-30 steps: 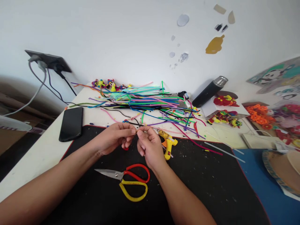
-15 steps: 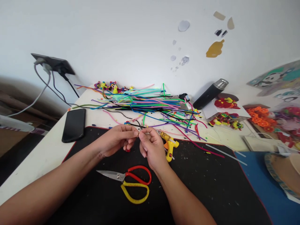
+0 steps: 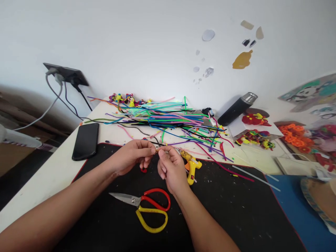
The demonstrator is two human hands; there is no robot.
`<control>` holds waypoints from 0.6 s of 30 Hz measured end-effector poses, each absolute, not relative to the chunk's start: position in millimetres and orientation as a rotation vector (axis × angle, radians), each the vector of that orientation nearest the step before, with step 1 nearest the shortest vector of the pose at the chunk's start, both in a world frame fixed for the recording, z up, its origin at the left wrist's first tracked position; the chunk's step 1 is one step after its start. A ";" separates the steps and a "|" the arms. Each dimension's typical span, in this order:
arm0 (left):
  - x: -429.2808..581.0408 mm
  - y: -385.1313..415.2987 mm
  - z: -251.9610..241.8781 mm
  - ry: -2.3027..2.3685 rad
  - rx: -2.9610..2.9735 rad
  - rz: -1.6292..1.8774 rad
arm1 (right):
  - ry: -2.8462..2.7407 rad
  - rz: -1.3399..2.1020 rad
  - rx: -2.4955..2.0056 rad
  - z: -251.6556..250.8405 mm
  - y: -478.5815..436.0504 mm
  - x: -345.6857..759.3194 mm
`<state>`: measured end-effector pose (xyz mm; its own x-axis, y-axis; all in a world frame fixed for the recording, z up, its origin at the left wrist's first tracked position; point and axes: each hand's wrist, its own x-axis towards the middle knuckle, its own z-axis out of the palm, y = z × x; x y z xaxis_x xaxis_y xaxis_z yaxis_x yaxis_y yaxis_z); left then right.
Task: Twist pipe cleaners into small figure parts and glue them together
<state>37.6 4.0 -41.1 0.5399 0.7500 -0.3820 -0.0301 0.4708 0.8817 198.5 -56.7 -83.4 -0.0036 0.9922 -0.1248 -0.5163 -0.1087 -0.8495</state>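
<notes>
Brownish and thin, a short piece (image 3: pixel 156 151), too small to be told surely, is seen in the head view just above the black mat (image 3: pixel 236 210). It is pinched at one end by the left hand (image 3: pixel 128 159) and at the other by the right hand (image 3: pixel 172 168), so both hands are closed on it. Its long axis is laid roughly left to right between the fingertips. The scissors (image 3: pixel 147 204) are lying nearer to the person, and the glue gun (image 3: pixel 191 164) just beside the right hand.
</notes>
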 end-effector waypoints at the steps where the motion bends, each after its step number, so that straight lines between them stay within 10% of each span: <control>1: 37.0 4.7 -40.5 0.891 0.981 0.568 | -0.716 1.487 -0.900 -82.9 -56.4 198.4; 18: 33.5 5.1 -36.8 0.931 1.226 0.540 | -0.730 1.500 -0.889 -82.9 -57.1 197.7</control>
